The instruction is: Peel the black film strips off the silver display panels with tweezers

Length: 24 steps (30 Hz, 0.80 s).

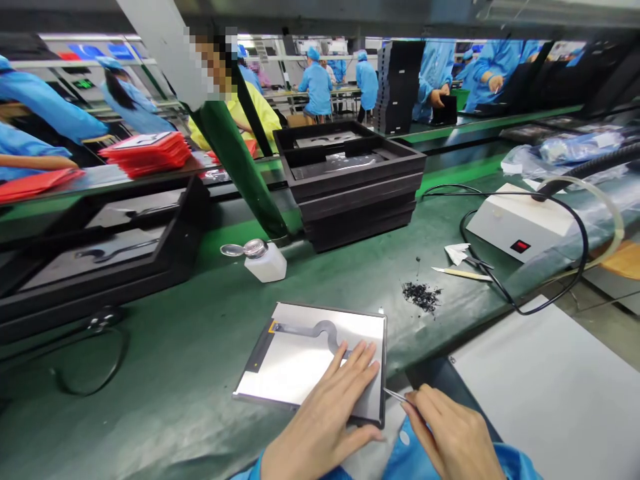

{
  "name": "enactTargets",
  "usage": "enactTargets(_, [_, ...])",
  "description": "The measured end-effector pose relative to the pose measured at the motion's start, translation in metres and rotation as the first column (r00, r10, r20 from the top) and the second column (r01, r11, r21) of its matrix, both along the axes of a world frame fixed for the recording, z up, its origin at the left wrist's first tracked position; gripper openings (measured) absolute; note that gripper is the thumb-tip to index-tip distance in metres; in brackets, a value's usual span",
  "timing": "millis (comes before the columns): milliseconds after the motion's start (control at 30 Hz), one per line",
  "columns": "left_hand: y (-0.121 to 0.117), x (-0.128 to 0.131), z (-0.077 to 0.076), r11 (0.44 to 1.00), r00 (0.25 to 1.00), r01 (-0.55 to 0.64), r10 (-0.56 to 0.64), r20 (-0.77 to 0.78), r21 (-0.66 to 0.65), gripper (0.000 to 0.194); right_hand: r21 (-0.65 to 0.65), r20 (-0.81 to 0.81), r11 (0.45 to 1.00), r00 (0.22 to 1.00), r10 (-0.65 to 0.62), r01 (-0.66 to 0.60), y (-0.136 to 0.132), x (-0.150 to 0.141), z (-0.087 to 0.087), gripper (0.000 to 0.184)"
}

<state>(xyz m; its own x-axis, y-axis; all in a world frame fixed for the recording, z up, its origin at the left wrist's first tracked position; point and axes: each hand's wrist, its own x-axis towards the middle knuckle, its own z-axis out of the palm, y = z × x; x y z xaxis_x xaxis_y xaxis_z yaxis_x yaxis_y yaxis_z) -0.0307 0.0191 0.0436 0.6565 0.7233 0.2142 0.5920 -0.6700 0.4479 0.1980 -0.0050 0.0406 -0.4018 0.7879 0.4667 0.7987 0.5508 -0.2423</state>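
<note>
A flat display panel point(295, 360) with a silvery back, dark edges and a curved grey ribbon cable point(327, 328) lies on the green bench mat. My left hand point(335, 407) rests flat on the panel's right part, fingers outstretched, covering one end of the cable. Closed around a thin, pointed metal tool point(396, 395), my right hand point(447, 427) is just off the panel's right edge. The tool's tip meets that edge or sits very close to it; its other end is hidden in my fingers.
Black trays point(357, 200) are stacked behind; another tray point(165, 260) with panels stands left. A white dispenser bottle point(267, 262) has its lid up. Black scraps point(423, 297), a craft knife point(465, 274) and a white box point(525, 223) with cables lie right. Co-workers in blue sit beyond.
</note>
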Motion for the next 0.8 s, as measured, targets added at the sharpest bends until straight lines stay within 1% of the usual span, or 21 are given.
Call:
enactTargets(133, [0.000,0.001,0.000,1.000,1.000,-0.002,0.002,0.001,-0.012,0.089,-0.024,0.011,1.000,1.000,-0.001,0.001,-0.001,0.000,-0.003,0.036])
enactTargets(233, [0.001,0.000,0.000,1.000,1.000,0.000,0.000,0.009,-0.003,0.086,-0.066,-0.021,0.998,1.000,-0.006,0.004,-0.004,0.000,-0.008,0.034])
enactTargets(367, [0.001,0.000,-0.001,1.000,1.000,-0.004,0.003,0.021,0.010,0.084,-0.241,-0.130,0.970,0.991,-0.031,-0.001,-0.009,0.000,-0.016,0.030])
enactTargets(433, [0.001,-0.001,-0.003,1.000,1.000,0.002,-0.002,0.022,0.021,0.082,-0.336,-0.212,0.942,0.975,-0.064,-0.011,-0.009,-0.001,-0.017,0.030])
enactTargets(500, [0.001,-0.001,-0.004,1.000,1.000,0.010,-0.010,0.014,0.027,0.080,-0.443,-0.288,0.896,0.950,-0.121,-0.021,-0.007,-0.002,-0.015,0.032])
enactTargets(533, [0.001,-0.001,-0.004,1.000,1.000,0.012,-0.012,0.009,0.028,0.079,-0.513,-0.318,0.858,0.934,-0.160,-0.028,-0.006,-0.003,-0.014,0.034])
enactTargets(567, [0.001,-0.001,-0.004,1.000,1.000,0.012,-0.012,0.006,0.029,0.078,-0.592,-0.344,0.805,0.916,-0.207,-0.041,-0.004,-0.003,-0.013,0.036])
enactTargets(600, [0.002,-0.001,-0.004,1.000,1.000,0.012,-0.012,0.003,0.027,0.077,-0.674,-0.367,0.736,0.893,-0.259,-0.063,-0.002,-0.003,-0.012,0.039])
enactTargets(667, [0.002,-0.002,-0.004,1.000,1.000,0.012,-0.012,0.009,0.024,0.078,-0.805,-0.417,0.574,0.831,-0.369,-0.149,0.004,-0.003,-0.011,0.042])
enactTargets(733, [0.002,-0.002,-0.003,1.000,1.000,0.015,-0.016,0.020,0.022,0.079,-0.864,-0.471,0.419,0.743,-0.475,-0.280,0.009,-0.002,-0.013,0.043])
enactTargets(800, [0.002,-0.001,-0.003,1.000,1.000,0.015,-0.016,0.025,0.019,0.081,-0.866,-0.497,0.276,0.664,-0.559,-0.416,0.015,-0.001,-0.015,0.045])
